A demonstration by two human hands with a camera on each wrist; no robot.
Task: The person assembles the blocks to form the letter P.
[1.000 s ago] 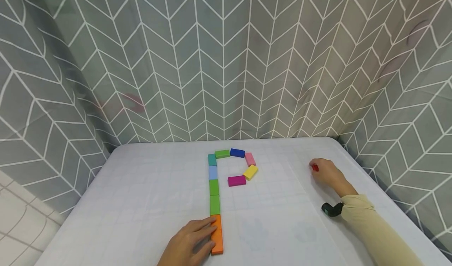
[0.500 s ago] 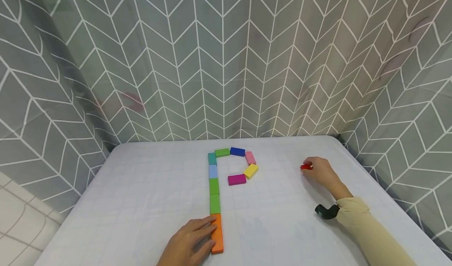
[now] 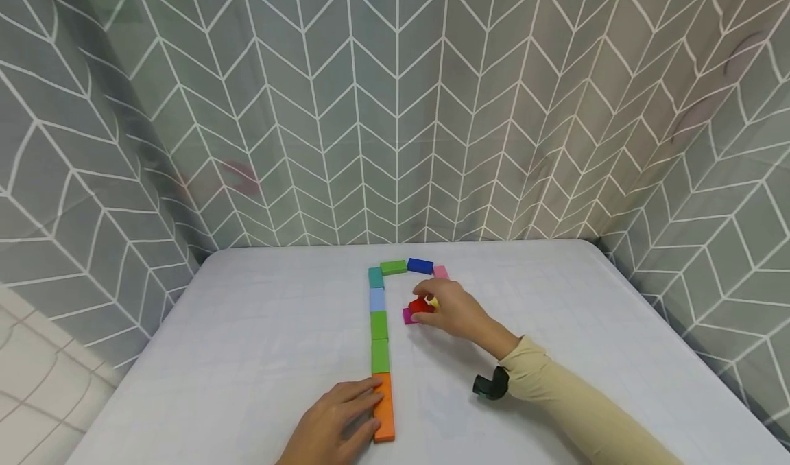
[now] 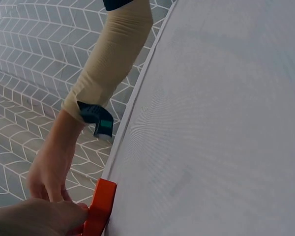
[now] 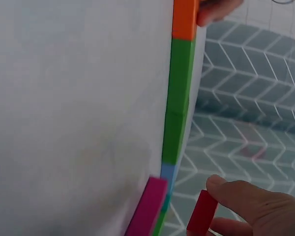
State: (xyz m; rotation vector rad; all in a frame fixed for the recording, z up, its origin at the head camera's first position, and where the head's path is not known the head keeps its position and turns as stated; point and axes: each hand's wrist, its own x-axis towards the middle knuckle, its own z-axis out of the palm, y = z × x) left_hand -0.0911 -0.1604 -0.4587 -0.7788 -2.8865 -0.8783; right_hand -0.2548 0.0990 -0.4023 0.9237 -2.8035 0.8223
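Observation:
My right hand (image 3: 453, 308) pinches a red block (image 3: 417, 306) between thumb and fingers, in the head view over the left part of a magenta block (image 3: 407, 316). In the right wrist view the red block (image 5: 202, 214) is apart from the magenta block (image 5: 146, 209). A yellow block (image 3: 434, 302) is mostly hidden behind my right fingers. My left hand (image 3: 336, 420) rests with extended fingers against the orange end (image 3: 385, 420) of a straight column of blocks. Farther up that column are green blocks (image 3: 379, 341), a light blue block (image 3: 377, 299) and a teal block (image 3: 376, 277).
A green block (image 3: 393, 267), a dark blue block (image 3: 420, 266) and a pink block (image 3: 441, 272) curve right from the column's top. All lie on a white-covered table (image 3: 271, 335). Grey patterned curtains (image 3: 395, 108) enclose its back and sides. A black wrist device (image 3: 492, 384) sits at my right cuff.
My right hand has carried the red block left from the table's right side to the magenta block. My left hand stays on the orange end. The view has shifted slightly.

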